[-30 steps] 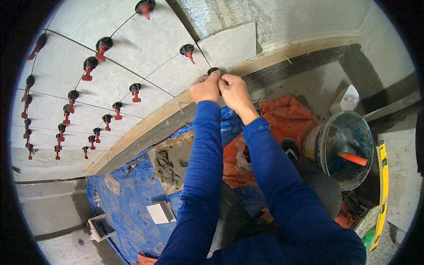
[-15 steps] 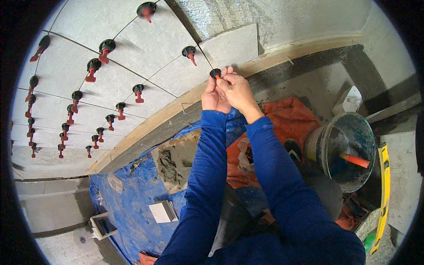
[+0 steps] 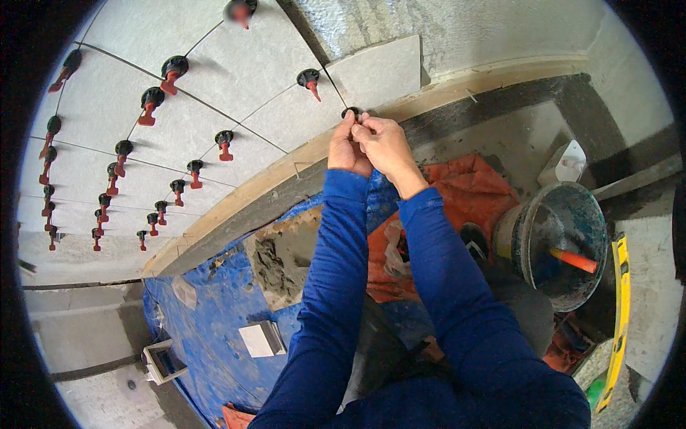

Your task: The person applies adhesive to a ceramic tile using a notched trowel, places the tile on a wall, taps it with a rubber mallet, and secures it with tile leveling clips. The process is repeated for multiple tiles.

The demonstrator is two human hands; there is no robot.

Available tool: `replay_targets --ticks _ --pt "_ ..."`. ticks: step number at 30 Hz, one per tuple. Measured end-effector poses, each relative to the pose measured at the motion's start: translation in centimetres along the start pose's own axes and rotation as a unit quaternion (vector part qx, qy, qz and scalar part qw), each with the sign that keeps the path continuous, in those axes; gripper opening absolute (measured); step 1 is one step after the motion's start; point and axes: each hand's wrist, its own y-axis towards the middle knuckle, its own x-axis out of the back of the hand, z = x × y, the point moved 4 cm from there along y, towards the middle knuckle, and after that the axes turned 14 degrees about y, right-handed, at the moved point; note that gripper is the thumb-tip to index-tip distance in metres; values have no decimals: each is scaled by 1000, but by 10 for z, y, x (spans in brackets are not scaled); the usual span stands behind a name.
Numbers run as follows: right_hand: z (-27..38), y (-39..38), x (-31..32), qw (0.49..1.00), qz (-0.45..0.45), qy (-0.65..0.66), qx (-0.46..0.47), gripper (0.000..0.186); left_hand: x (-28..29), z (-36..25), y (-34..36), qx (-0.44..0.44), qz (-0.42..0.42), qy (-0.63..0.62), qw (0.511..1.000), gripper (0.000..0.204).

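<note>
Both my hands pinch the black levelling cap [image 3: 350, 113] at the tile joint: left hand [image 3: 348, 149] w/ fingers closed on it, right hand [image 3: 386, 146] likewise. I'd keep it square to the grey tile [image 3: 375, 71], tightening evenly, not over-torqued.

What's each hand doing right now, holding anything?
Left hand: closed, fingers pinching the black levelling clip at the tile edge.
Right hand: closed, fingertips on the same clip.

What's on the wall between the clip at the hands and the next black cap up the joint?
Bare grey tile along the joint between the clip and the cap, in the head view.
</note>
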Motion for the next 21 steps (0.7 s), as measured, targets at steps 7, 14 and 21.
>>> replay_targets --ticks 7,14,21 --pt "-5 -4 -2 994 10 80 -69 24 -12 -5 -15 -12 1 16 1000 33" --pt "4 -2 3 999 17 26 -44 31 -12 -42 -27 -88 -181 665 719 42" --pt "5 -2 -1 996 17 86 -34 26 -9 7 -12 3 131 -72 989 54"
